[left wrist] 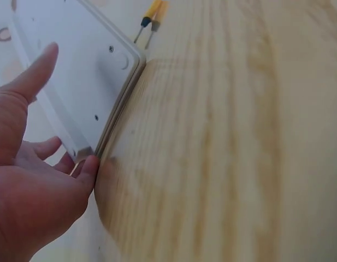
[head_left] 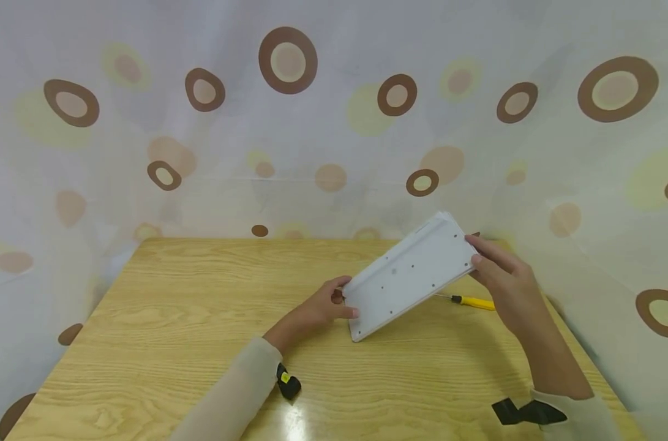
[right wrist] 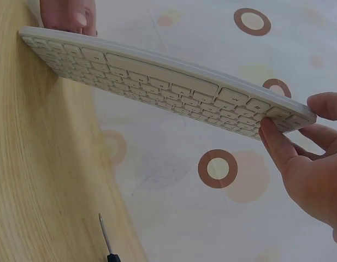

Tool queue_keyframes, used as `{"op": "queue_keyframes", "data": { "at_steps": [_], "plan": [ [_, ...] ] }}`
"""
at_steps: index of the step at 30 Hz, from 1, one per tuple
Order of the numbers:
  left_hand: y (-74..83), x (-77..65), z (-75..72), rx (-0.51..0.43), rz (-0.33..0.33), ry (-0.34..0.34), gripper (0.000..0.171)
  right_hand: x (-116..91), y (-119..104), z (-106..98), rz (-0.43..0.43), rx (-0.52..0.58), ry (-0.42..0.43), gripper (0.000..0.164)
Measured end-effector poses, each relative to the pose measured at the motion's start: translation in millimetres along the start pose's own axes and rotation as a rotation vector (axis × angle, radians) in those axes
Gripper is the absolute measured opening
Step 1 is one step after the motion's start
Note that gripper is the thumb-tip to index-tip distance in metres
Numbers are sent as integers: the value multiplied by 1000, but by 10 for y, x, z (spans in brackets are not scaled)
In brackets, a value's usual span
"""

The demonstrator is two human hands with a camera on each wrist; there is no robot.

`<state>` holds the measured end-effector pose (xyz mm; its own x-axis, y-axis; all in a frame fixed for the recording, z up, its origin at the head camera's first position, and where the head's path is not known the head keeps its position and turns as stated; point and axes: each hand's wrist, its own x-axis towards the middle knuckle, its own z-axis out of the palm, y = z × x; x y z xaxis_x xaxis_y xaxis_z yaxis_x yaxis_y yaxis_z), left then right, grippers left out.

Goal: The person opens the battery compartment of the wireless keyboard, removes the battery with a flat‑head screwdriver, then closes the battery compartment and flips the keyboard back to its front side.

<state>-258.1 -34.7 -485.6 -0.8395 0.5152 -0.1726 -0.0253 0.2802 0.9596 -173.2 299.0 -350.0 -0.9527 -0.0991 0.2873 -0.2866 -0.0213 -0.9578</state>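
A white keyboard [head_left: 405,278] is tilted above the table, its screw-dotted underside toward the head camera and its right end raised. In the right wrist view its keys [right wrist: 173,90] face down and away. My right hand [head_left: 507,278] grips the raised end, thumb on one face and fingers on the keys. At the lower end my left hand [head_left: 317,306] holds the keyboard, thumb over the underside and fingers at the edge, as the left wrist view shows. That lower corner is right at the tabletop. Behind the keyboard lies a screwdriver [head_left: 474,302] with a yellow handle.
The wooden table [head_left: 201,288] reaches back to a pale curtain [head_left: 334,122] patterned with brown rings. Black straps [head_left: 529,411] sit on both sleeves. The screwdriver's thin shaft [right wrist: 105,232] points toward the keyboard's underside area on the table.
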Motion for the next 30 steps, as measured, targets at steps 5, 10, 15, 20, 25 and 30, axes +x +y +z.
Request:
{"op": "queue_keyframes", "data": {
  "at_steps": [5,10,15,20,25,30],
  "plan": [
    [76,-35,129,214,-23,19,113,-5,91,-63,-14,89,16,46],
    [81,-28,222,351,4,44,124,1,166,-124,-15,120,33,46],
    [63,-4,273,427,14,57,133,-14,204,-159,-5,120,51,48],
    [91,8,325,490,40,82,135,-28,221,-184,14,135,67,48],
    [117,5,355,532,50,88,134,-41,241,-203,40,128,88,47],
    [132,-8,361,556,66,98,132,-46,274,-231,66,113,97,49]
  ]
}}
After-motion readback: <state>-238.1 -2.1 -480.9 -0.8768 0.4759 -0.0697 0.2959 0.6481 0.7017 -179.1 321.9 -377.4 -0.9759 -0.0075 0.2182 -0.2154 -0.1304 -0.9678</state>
